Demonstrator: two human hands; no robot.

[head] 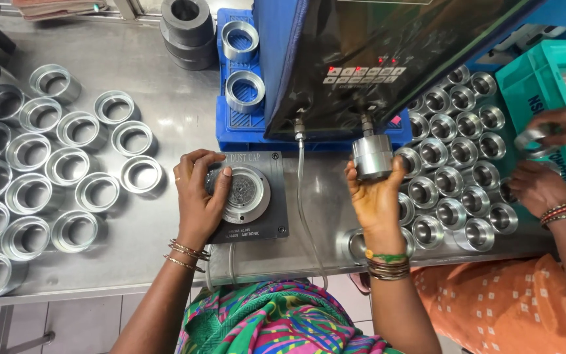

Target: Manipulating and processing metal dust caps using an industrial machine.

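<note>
My left hand (199, 196) rests on a round metal ring seated in the circular gauge fixture (251, 195), a dark square plate on the steel table (165, 98). My right hand (376, 196) is raised and grips a silver cylindrical gauge head (372, 157) that hangs from a blue machine (361, 59) by a stub and a thin hose (302, 196). Just right of that hand lie rows of shiny metal rings (456, 170).
Several more metal rings (47, 170) cover the table's left side. A blue tray (234, 98) behind the fixture holds two rings. Dark steel cylinders (188, 29) stand at the back. At right, another person's hands (545, 157) handle a ring over a teal crate (558, 85).
</note>
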